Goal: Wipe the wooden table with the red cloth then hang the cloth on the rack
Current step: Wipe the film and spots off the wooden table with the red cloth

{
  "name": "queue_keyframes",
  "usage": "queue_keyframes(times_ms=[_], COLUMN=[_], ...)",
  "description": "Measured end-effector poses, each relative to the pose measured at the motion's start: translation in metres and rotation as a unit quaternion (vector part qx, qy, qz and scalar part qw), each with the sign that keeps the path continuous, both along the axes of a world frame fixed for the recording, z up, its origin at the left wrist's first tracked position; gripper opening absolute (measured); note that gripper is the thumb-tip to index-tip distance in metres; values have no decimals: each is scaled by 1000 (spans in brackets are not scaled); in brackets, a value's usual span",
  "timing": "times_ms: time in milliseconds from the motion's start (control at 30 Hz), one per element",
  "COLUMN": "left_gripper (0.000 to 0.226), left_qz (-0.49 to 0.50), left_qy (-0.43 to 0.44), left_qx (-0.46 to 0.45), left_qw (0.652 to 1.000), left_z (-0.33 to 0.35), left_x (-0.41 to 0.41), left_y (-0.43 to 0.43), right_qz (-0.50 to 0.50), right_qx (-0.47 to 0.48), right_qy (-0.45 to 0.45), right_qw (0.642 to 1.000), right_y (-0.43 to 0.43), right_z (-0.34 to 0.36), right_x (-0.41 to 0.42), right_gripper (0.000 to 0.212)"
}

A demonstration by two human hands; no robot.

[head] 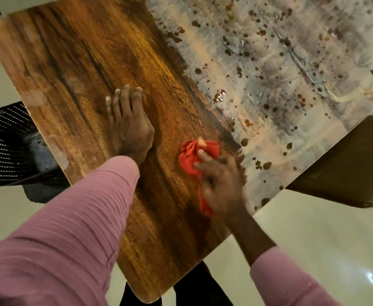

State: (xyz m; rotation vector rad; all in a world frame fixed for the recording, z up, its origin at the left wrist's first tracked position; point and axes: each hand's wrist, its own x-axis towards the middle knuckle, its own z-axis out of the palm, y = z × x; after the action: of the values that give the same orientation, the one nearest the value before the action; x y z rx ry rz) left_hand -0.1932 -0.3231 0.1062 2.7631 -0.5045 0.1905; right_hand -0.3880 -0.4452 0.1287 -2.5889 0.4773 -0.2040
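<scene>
Head view: wooden table [81, 62] lying diagonally across the frame, rounded near corner at the bottom middle, rounded far-left corner at upper left, far-right part cut off by the frame. Left half bare wood grain; right half under a whitish smeared film [280, 69] dotted with brown spots. Left hand [130, 127] flat on the bare wood, fingers [124, 100] straight and pressed close together. Right hand [220, 184] at the border of wood and film, not far from the near-right edge, curled round the bunched red cloth [194, 160] and pressing it on the table. Blurred there, single fingers hard to make out, part of the cloth hidden under the palm. Pink sleeves [70, 228] on both arms. Black mesh chair [6, 140] just beside the left edge, partly under it. Brown seat [346, 164] against the right edge. Pale glossy floor [313, 250] open at near right. Dark shape below the near corner, unclear.
</scene>
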Motion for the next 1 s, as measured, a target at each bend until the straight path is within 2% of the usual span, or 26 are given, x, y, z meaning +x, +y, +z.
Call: queue_keyframes(times_ms=[67, 167, 233, 333, 467, 567, 700, 800, 900, 1000], left_gripper=[50, 50, 50, 51, 51, 51, 51, 50, 49, 48], left_qz=[-46, -65, -52, -24, -22, -8, -17, -16, -14, -15], left_qy=[1, 16, 25, 36, 26, 18, 28, 24, 14, 6], left_qx=[16, -15, -41, -68, -67, -74, -80, -82, -79, -77], left_qw=[999, 998, 998, 997, 997, 997, 996, 996, 997, 997], left_z=[2, 0, -1, -5, -15, -18, -21, -23, -24, -24], left_x=[-14, -51, -73, -100, -126, -124, -123, -123, -121, -123], left_y=[-1, -14, -27, -44, -54, -56, -59, -58, -58, -60], right_qz=[53, 110, 56, -58, -77, -24, 105, 165, 50, -41], right_qx=[4, -25, -49, -34, -15, -2, 15, -36, -46, -31], right_qy=[5, 28, 47, 60, 35, 2, -9, 4, -9, 15], right_qw=[999, 993, 996, 996, 996, 1000, 994, 986, 998, 999], right_y=[17, 2, -28, -75, -69, -32, 2, -21, -70, -96], right_z=[3, 7, 8, 8, 2, -4, -8, -6, 0, 4], right_x=[-21, -38, -41, -35, -38, -68, -118, -126, -115, -108], right_gripper=[36, 37, 40, 42, 41, 39, 36, 35, 33, 38])
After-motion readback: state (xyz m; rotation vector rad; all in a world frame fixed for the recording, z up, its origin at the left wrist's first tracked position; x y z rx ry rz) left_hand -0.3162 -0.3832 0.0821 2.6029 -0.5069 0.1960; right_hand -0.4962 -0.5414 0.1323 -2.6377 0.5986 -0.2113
